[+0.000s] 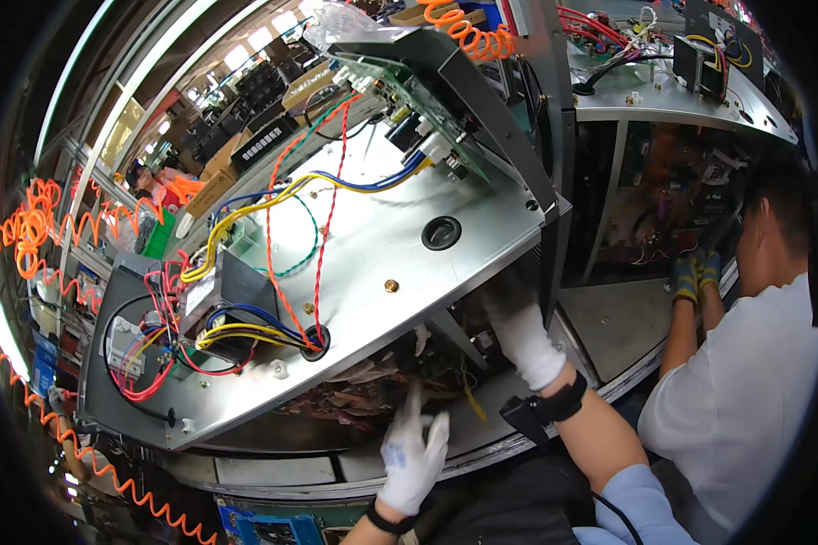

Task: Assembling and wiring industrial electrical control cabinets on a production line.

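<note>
A metal equipment chassis with a silver top plate (pixel 364 263) stands before me. My left hand (pixel 413 459), in a white glove, is just in front of its lower bay (pixel 332 400), fingers stretched and thumb apart, with nothing seen in it. Farther right, my gloved right hand (pixel 525 343) reaches in under the plate's front right corner; its fingers are blurred and partly hidden in shadow. On the plate are a green circuit board (pixel 441 123), a black box-shaped part (pixel 232 295), yellow and blue wires (pixel 286 193), a twisted red wire (pixel 321 245) and a black grommet (pixel 442 233).
At my right a person in a white shirt (pixel 727 400) works with gloved hands (pixel 697 275) at a second chassis (pixel 663 102). Orange coiled hoses (pixel 32 218) hang at the left. A metal rail (pixel 509 447) runs along the front. Blue items (pixel 277 529) lie at the bottom edge.
</note>
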`<move>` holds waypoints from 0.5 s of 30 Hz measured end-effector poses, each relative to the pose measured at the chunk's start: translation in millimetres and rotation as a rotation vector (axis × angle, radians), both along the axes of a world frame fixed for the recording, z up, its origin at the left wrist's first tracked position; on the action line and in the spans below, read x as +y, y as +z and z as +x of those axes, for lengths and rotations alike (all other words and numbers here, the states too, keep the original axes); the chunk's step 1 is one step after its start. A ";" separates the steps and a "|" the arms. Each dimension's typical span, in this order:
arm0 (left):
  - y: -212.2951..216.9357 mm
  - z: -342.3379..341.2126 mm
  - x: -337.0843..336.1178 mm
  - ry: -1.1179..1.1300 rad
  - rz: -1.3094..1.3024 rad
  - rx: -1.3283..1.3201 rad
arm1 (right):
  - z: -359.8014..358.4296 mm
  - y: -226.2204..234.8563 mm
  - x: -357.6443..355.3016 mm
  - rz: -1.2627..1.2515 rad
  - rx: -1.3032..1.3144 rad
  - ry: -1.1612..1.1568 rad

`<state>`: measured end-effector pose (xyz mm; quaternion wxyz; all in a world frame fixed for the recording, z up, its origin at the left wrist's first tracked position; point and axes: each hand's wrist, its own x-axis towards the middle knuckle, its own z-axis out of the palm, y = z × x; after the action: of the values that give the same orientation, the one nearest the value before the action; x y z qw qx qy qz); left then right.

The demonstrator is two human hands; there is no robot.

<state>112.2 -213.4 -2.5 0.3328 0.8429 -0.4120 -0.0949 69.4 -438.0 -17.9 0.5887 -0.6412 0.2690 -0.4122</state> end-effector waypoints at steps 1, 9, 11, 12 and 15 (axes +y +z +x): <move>-5.6 1.5 18.1 -0.057 -0.034 -0.146 | 17.1 -8.9 -9.5 -0.253 -0.037 -0.060; -38.7 -25.5 133.0 -0.034 0.273 0.082 | 61.8 24.0 -36.8 -0.666 0.135 -0.134; -39.3 -28.0 150.9 -0.005 0.338 0.149 | 69.6 27.5 -36.7 -0.643 0.126 -0.047; -38.3 -29.6 159.7 -0.035 0.399 0.094 | 73.9 28.3 -32.8 -0.628 0.118 0.003; -32.9 -33.4 167.7 -0.129 0.429 0.019 | 65.7 39.4 -29.5 -0.616 0.115 0.108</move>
<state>78.9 -45.7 -35.4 0.1432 0.8653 -0.4324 -0.2094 135.1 -467.5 21.5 0.3715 -0.8249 0.1298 -0.4057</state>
